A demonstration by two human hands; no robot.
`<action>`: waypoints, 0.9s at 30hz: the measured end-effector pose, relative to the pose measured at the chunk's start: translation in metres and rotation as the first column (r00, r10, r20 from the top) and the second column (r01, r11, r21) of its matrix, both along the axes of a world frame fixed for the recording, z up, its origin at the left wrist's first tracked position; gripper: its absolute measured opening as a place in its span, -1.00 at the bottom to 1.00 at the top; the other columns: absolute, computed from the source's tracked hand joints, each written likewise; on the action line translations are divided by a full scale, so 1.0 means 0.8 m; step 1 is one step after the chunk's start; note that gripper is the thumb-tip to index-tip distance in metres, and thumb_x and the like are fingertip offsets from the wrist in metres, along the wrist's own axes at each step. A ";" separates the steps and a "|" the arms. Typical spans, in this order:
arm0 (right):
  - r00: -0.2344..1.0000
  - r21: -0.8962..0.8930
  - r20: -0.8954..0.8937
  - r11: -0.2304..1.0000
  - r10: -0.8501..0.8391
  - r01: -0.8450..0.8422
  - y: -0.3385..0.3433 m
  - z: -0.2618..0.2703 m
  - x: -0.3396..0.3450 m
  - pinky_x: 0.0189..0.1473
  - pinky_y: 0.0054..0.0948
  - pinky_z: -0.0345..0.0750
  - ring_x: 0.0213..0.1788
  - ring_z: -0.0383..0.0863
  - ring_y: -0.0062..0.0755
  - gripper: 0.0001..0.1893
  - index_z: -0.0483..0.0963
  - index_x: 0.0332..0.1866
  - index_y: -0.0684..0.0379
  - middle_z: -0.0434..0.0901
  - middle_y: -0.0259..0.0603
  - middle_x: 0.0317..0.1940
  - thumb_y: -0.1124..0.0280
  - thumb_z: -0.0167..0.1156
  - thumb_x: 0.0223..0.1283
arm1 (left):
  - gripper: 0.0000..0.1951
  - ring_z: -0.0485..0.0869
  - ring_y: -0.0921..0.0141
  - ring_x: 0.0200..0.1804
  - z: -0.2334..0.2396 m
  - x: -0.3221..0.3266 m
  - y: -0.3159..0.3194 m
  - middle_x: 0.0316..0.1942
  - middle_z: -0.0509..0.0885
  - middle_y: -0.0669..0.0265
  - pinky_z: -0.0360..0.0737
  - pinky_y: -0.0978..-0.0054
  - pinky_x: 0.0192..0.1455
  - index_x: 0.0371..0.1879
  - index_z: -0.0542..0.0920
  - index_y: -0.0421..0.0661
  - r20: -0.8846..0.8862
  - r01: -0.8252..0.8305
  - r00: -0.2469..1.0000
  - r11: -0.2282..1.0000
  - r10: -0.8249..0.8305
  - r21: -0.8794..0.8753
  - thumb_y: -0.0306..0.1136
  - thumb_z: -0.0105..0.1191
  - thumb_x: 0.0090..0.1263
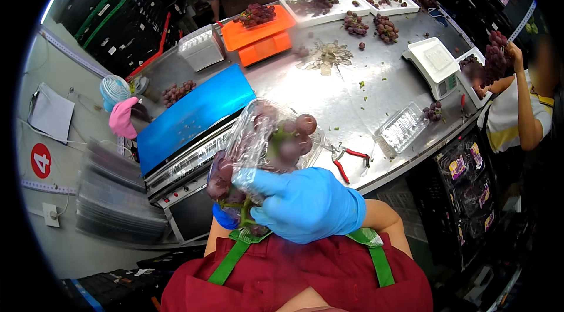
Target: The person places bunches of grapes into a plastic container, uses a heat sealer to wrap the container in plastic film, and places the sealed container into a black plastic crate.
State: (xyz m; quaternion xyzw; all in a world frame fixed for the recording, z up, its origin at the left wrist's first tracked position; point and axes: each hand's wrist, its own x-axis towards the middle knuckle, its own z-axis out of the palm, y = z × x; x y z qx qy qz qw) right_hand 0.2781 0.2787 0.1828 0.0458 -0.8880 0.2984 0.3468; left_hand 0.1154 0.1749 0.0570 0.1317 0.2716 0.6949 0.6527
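Observation:
My right hand (308,204), in a blue glove, grips the near end of a clear plastic clamshell box (251,135) held up over the table's front edge. Red grapes (304,133) show in and at the box. Mostly hidden behind more grapes (220,180) and a green stem is my left hand (225,216), gloved in darker blue; its fingers are covered, so its grip is unclear. Red-handled pruning snips (346,157) lie on the metal table (308,78) just beyond my right hand. Further right is another clear clamshell box (401,129) beside a small grape bunch (434,111).
A film wrapping machine with a blue cover (194,113) stands at left. An orange scale (260,32) bears grapes; a white scale (434,58) stands right. White trays (326,14) line the far edge. Co-workers stand opposite and at right, one holding grapes (498,54).

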 end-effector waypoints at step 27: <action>0.923 -0.855 -0.290 0.501 -0.254 -0.131 0.058 0.008 -0.005 -0.60 -0.89 0.31 -0.60 0.29 -0.89 -0.47 0.21 0.03 0.36 0.34 -0.06 0.00 0.70 0.05 -0.22 | -0.43 0.43 0.23 -0.05 0.012 0.012 0.033 -0.06 0.38 0.04 0.40 0.27 0.00 -0.01 0.27 -0.26 0.039 -0.052 0.998 0.999 0.051 0.012 -0.16 -0.03 0.02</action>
